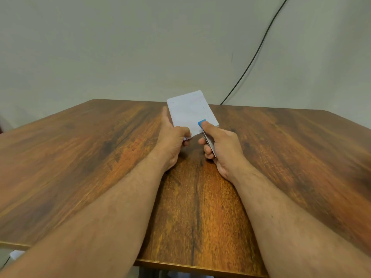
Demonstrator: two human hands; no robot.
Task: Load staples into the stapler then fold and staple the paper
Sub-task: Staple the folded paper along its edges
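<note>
Above the tabletop's middle, our left hand pinches the folded paper steady while our right hand clasps the stapler over its near edge.

The folded paper is a white, roughly rectangular packet, held up off the wooden surface and tilted so its broad face looks toward the camera, its far edge raised. Faint marks show on it, too small to read. Its near left corner is pinched. The stapler is small, with a blue plastic nose and a slim metal body running back toward the camera. Its blue tip sits on the paper's near right edge, touching the sheet.
</note>
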